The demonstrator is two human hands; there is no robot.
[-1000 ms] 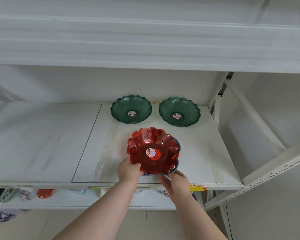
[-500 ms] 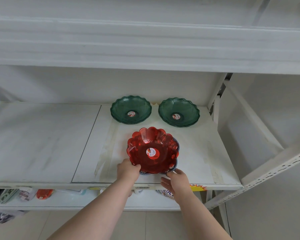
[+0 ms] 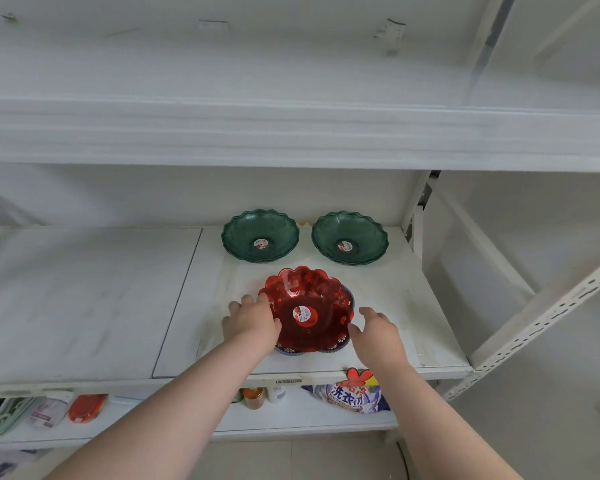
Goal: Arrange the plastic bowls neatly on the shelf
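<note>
I see a red bowl [image 3: 305,308] nested on a bluish bowl [image 3: 343,344] near the shelf [image 3: 84,299] front, two green bowls [image 3: 260,235] behind. My left hand [image 3: 252,320] touches its rim — its grip possibly closed; my right hand [image 3: 378,329] hovers beside it, fingers loose. Next: slide the stack into line.

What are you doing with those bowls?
A person is tidying bowls on a white shelf. Both hands reach around a red bowl stacked on a blue one: the left hand touches its rim, the right hand is beside it. Two green bowls sit side by side behind.
</note>
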